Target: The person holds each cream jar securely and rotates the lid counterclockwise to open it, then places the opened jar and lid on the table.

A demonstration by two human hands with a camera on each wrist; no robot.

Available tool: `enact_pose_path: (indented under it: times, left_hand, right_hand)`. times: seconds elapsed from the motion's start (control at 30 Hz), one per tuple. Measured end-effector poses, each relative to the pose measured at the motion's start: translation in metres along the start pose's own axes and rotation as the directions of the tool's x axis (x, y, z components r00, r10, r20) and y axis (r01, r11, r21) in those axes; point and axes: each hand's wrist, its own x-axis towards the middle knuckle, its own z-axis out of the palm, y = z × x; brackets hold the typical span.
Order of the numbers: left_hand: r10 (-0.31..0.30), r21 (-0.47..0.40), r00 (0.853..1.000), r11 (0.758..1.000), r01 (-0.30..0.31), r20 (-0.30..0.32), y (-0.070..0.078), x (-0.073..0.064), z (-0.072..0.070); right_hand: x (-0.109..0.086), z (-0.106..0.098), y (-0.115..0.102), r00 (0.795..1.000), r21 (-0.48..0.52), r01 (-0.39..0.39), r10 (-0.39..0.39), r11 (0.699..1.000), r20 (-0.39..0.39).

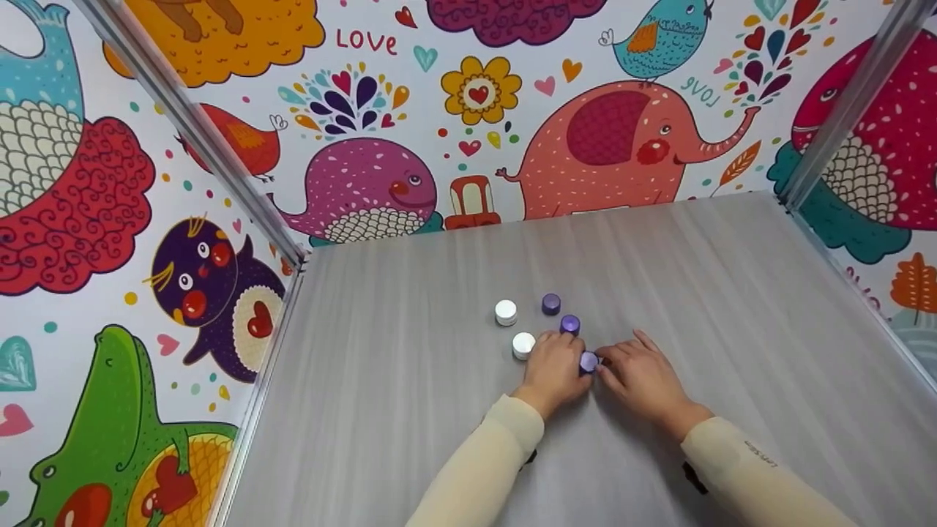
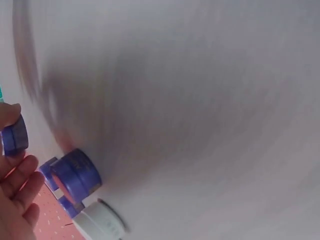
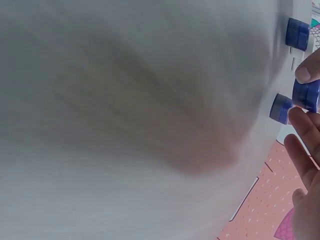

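My left hand point(image 1: 558, 369) grips a small purple lidded jar point(image 1: 588, 362) between thumb and fingers, low over the grey table. From the right, my right hand point(image 1: 648, 380) reaches the same jar; the right wrist view shows its thumb and forefinger on opposite sides of the jar point(image 3: 306, 95). Just beyond the left fingers stands another purple jar point(image 1: 569, 324), and a third purple jar point(image 1: 551, 304) is slightly farther back. One white jar point(image 1: 523, 345) stands beside the left knuckles, with a second white jar point(image 1: 505, 312) behind it.
The grey table point(image 1: 395, 351) meets cartoon-printed walls at the back and both sides. Metal corner posts point(image 1: 212, 154) rise at the back left and back right.
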Motion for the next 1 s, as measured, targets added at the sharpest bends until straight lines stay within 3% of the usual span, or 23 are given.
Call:
enact_pose_path:
  times: [0.23, 0.43, 0.73, 1.0]
  left_hand:
    - [-0.011, -0.063, 0.998, 0.998, 0.007, -0.056, -0.001, -0.002, -0.0006]
    - [-0.024, -0.065, 0.998, 0.998, 0.02, -0.058, 0.0002, -0.003, -0.0034]
    - [0.024, -0.047, 0.993, 0.998, -0.03, -0.112, 0.0003, -0.0058, -0.0036]
    - [0.042, -0.051, 0.998, 0.998, -0.044, -0.05, -0.0041, -0.0094, -0.0037]
  right_hand:
    - [0.0035, 0.0003, -0.0032, 0.998, 0.03, -0.058, 0.058, 0.998, 0.004]
    - [0.007, 0.001, -0.0059, 0.994, 0.034, -0.112, 0.112, 0.993, 0.02]
    - [0.0087, 0.002, -0.0065, 0.987, 0.133, -0.162, 0.161, 0.978, 0.016]
    - [0.0091, 0.0001, -0.0053, 0.981, 0.21, -0.179, 0.16, 0.961, 0.107]
